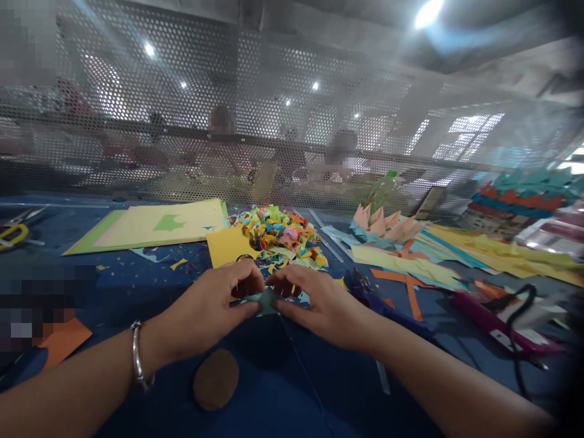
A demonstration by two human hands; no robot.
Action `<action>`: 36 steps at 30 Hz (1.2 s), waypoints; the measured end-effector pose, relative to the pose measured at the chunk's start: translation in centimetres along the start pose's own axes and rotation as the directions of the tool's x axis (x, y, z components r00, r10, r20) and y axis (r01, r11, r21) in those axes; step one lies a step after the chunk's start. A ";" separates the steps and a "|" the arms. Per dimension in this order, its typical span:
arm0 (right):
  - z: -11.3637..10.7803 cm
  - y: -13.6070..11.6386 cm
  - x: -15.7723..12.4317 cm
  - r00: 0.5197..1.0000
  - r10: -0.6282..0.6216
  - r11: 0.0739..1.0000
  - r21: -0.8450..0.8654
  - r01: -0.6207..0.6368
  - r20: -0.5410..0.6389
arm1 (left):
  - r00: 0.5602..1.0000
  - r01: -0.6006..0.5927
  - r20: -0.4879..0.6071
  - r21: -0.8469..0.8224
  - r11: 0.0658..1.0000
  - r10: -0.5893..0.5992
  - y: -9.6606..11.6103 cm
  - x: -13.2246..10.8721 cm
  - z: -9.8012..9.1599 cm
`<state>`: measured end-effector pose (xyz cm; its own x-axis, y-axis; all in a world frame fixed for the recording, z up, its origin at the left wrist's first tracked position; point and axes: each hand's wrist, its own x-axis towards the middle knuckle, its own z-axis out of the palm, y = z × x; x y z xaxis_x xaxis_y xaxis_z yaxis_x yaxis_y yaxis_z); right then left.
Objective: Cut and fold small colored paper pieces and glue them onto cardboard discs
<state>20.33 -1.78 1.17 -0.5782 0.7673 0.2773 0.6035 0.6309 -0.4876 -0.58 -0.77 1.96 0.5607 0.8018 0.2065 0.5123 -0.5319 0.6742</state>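
Between my fingertips is a small pale blue-green piece of paper (267, 300). My left hand (228, 296), with a silver bangle at the wrist, pinches its left side. My right hand (314, 300) pinches its right side, and some of its fingers are curled out of sight. Below my left hand a round brown cardboard disc (216, 379) lies flat on the dark blue table (269, 401). Just beyond both hands rises a heap of colourful paper scraps (287, 234), with a yellow sheet (225, 244) at its left edge.
Stacked paper sheets (150, 225) lie back left, near yellow-handled scissors (16, 234). On the right are pointed peach paper pieces (378, 222), orange strips (413, 298), a purple tool (506, 325) with a black cord, and a green-capped bottle (387, 185). A perforated metal screen (283, 103) closes the back.
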 end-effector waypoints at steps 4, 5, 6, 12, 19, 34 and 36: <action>-0.3 -0.2 0.1 0.996 0.074 0.988 0.140 -0.065 -0.059 | 0.999 0.002 -0.053 -0.080 0.997 -0.006 -0.3 0.1 -0.5; -0.4 -0.2 0.1 0.992 0.091 0.984 0.159 -0.078 -0.082 | 0.996 0.037 -0.075 -0.067 0.997 -0.042 -0.7 0.2 -0.7; -0.4 -0.2 0.1 0.989 0.105 0.981 0.171 -0.087 -0.102 | 0.991 0.087 -0.102 -0.033 0.996 -0.090 -1.1 0.3 -1.1; -0.7 0.3 0.1 0.977 0.171 0.962 0.235 -0.137 -0.130 | 0.990 0.132 -0.016 0.442 0.887 -0.139 -3.5 0.4 -2.7; -0.7 0.4 0.3 0.970 0.222 0.924 0.339 -0.178 -0.097 | 0.989 0.093 0.073 0.364 0.927 -0.128 -3.4 0.5 -2.0; 0.0 1.3 0.3 0.967 0.254 0.819 0.531 -0.218 0.006 | 0.985 0.127 -0.017 -0.585 0.801 -0.169 -0.9 0.6 0.1; 0.2 1.2 0.3 0.970 0.241 0.816 0.534 -0.219 0.030 | 0.986 0.067 -0.090 -0.546 0.835 -0.139 -0.3 0.4 0.6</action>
<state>20.83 -0.83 0.48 -0.4324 0.8927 0.1267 0.3260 0.2858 -0.9011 -0.17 -0.44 1.40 0.4231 0.8892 0.1743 0.1109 -0.2418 0.9640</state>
